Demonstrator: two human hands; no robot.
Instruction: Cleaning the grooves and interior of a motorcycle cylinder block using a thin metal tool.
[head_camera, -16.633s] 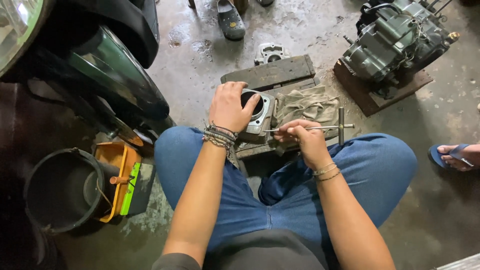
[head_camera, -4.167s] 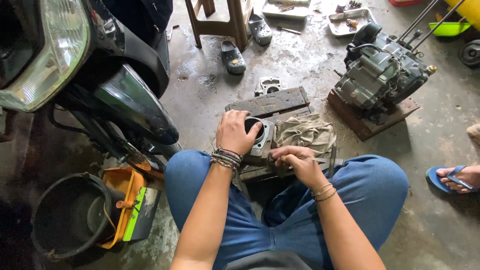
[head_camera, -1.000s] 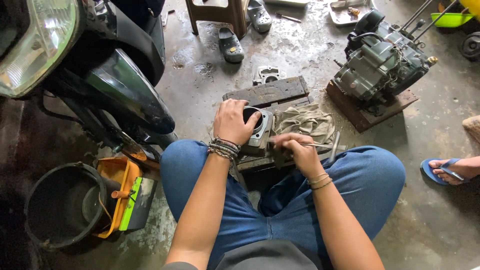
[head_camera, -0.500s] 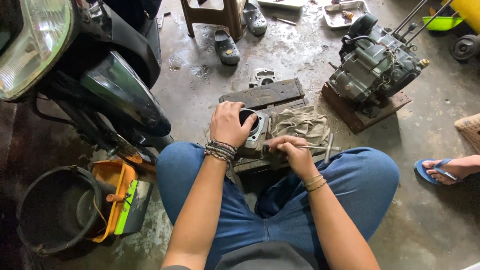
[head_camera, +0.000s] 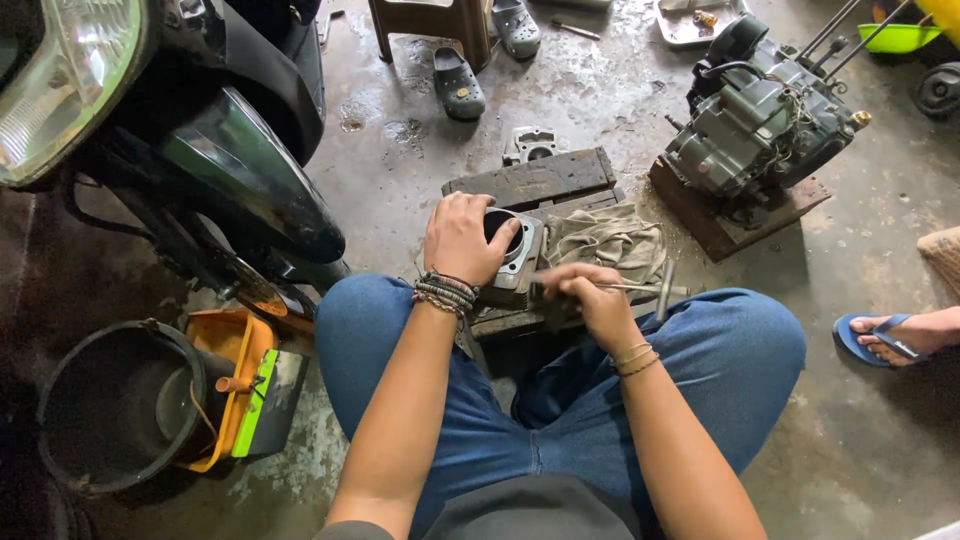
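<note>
I sit cross-legged on a concrete floor. My left hand (head_camera: 462, 238) grips the top of a grey metal engine cylinder (head_camera: 518, 251) with a round dark bore, resting on a dark wooden block (head_camera: 545, 178) in front of my knees. My right hand (head_camera: 590, 296) is closed on a thin metal T-handle tool (head_camera: 648, 290), holding it level against the cylinder's right side. A dirty beige rag (head_camera: 610, 238) lies just behind the right hand.
A motorcycle front with its headlight (head_camera: 60, 80) and fender stands at left. A black bucket (head_camera: 110, 405) and orange tray (head_camera: 240, 385) sit at lower left. An engine block (head_camera: 760, 130) rests on wood at upper right. Another person's sandalled foot (head_camera: 895, 335) is at right.
The view has shifted slightly. Both hands stay on the cylinder and the tool, in nearly the same pose.
</note>
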